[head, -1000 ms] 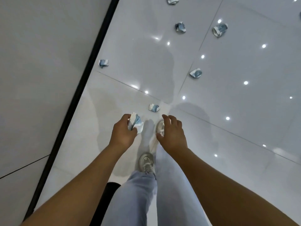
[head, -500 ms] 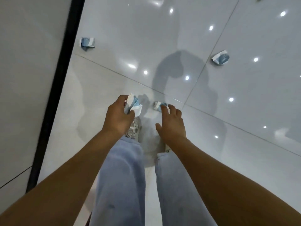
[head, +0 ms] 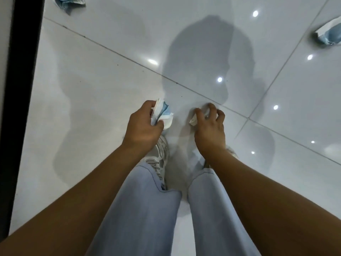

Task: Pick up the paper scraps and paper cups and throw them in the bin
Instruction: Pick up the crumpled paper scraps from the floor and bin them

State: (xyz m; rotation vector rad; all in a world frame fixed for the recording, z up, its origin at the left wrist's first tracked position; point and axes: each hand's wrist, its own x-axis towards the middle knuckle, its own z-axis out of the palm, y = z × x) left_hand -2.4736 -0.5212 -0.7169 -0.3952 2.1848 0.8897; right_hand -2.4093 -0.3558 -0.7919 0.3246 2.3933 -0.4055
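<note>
Two hands are busy here, one already loaded and one closing in. The right hand point(head: 209, 126) has its fingers point(head: 212, 109) curled down over a small paper scrap point(head: 193, 121) on the floor point(head: 92, 89); I'd call it a pinch just forming, with only a white corner poking out at the thumb side, so the lift isn't done yet. The left hand point(head: 142, 124) is clenched round a crumpled blue-and-white wad point(head: 163, 113), held up off the tiles, presumably kept there so it's out of the way while the other hand collects more before a trip to the bin.

Moving outward, both hands hang just ahead of the sneakers point(head: 159, 154), meaning the person is bent right over the spot. More litter waits further off: one crumpled piece point(head: 70, 1) at about 11 o'clock near the dark baseboard point(head: 22, 71), another point(head: 330, 35) at roughly 2 o'clock, cut by the frame edge. No bin in sight, so it's somewhere out of view. Plenty left to do, I'd guess.
</note>
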